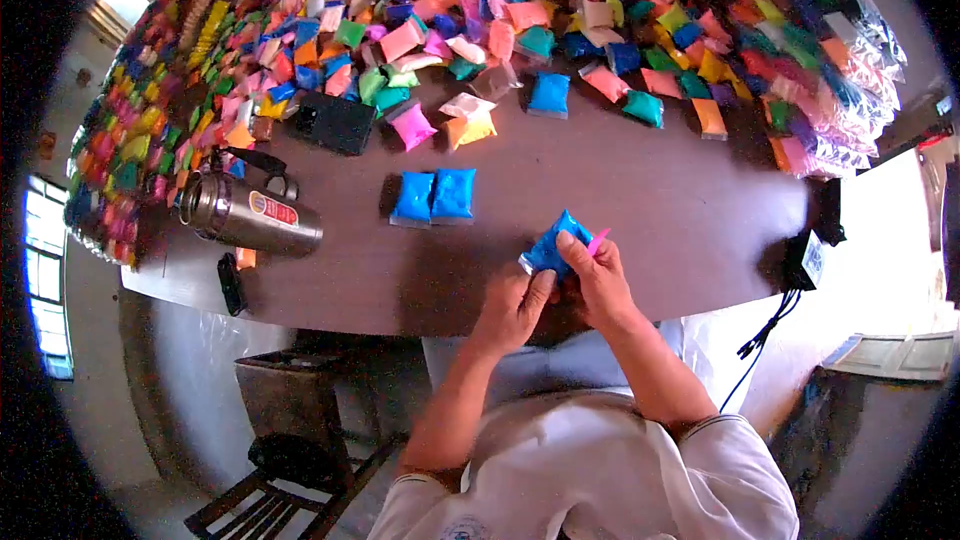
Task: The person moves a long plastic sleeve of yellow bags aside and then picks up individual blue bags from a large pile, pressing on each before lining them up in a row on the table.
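Observation:
Between my two hands, near the table's front edge, is a small blue packet (546, 251) in clear plastic. My left hand (510, 309) is closed on its lower left corner, thumb on top. My right hand (600, 280) grips the packet's right side with the thumb pressed on its face. A thin pink piece (598, 242) sticks out by the right fingers; its kind I cannot make out. To the left, two more blue packets (411, 198) lie side by side on the brown table (640, 205). Another blue packet (549, 95) lies farther back.
A large heap of colourful packets (400, 40) covers the back and both sides of the table. At left are a steel flask (255, 213) lying on its side, a black box-like object (335, 123) and a small black item (231, 284). A wooden chair (300, 420) stands below left.

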Demonstrator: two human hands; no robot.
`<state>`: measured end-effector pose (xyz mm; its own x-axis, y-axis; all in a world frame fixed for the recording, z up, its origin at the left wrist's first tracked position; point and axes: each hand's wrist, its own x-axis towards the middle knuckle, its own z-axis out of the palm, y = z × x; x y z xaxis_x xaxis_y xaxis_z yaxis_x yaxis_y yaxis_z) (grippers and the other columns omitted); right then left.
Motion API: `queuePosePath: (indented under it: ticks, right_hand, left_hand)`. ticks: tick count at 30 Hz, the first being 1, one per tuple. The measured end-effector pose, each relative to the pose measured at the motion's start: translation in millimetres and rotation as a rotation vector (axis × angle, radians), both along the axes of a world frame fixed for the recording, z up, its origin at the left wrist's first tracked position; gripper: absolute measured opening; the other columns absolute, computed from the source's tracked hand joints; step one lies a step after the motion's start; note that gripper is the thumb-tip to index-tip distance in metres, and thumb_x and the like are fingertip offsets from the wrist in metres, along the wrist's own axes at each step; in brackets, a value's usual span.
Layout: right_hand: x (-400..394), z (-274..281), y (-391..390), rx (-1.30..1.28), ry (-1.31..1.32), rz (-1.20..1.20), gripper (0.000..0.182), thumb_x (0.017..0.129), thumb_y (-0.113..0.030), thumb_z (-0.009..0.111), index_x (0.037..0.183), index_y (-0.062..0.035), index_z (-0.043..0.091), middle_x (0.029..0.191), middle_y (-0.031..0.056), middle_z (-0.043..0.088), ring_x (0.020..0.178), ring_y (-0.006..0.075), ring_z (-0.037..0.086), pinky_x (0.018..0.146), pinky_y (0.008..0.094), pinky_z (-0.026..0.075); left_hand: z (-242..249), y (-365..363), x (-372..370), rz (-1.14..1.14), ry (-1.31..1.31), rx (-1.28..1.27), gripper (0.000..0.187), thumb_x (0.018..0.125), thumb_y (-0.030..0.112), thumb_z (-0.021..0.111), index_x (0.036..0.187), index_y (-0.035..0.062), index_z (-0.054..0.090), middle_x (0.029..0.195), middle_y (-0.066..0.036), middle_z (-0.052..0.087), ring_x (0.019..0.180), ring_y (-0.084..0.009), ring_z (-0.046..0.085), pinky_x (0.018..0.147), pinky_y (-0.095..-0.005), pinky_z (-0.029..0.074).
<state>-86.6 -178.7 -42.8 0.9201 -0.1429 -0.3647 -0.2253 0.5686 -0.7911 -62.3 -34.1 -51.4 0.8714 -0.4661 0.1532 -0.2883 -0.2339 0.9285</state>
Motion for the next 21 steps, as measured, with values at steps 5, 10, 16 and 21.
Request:
queuePosePath:
  ticks: [5,10,16,21]
  right_hand:
    - [-6,8,-4,-0.085,-0.138,0.198,0.018,0.093,-0.021,0.06,0.085,-0.0049,0.059,0.078,-0.0038,0.057,0.069,0.0066,0.051,0.061,0.0237,0.042]
    - [41,31,-19,-0.433,-0.13,0.031,0.016,0.087,-0.016,0.067,0.085,-0.0039,0.057,0.076,-0.0029,0.057,0.069,0.0076,0.05,0.06,0.0266,0.044]
    - [103,-12,-16,-0.827,-0.174,0.306,0.03,0.077,-0.012,0.074,0.1,0.0,0.062,0.085,0.0005,0.06,0.078,0.0118,0.056,0.068,0.03,0.047]
    - [111,3,9,-1.258,-0.23,0.238,0.04,0.072,-0.016,0.078,0.106,-0.0031,0.06,0.083,0.0151,0.065,0.074,0.0248,0.061,0.069,0.0341,0.049]
  left_hand:
    - [-7,-3,3,0.021,-0.111,-0.043,0.024,0.095,0.023,0.052,0.083,0.0024,0.058,0.072,-0.014,0.06,0.066,-0.0308,0.059,0.06,-0.0407,0.045]
    - [3,-2,4,-0.052,-0.005,-0.02,0.027,0.094,0.021,0.052,0.074,0.0029,0.056,0.069,-0.013,0.059,0.067,-0.0315,0.057,0.062,-0.0417,0.044]
    - [2,0,4,-0.086,-0.001,0.041,0.033,0.095,0.024,0.049,0.072,0.0019,0.057,0.071,-0.01,0.059,0.068,-0.0246,0.057,0.065,-0.0362,0.045]
    - [2,-1,2,-0.074,0.004,-0.013,0.033,0.095,0.024,0.048,0.071,0.0022,0.057,0.069,-0.01,0.059,0.066,-0.025,0.057,0.064,-0.0366,0.045]
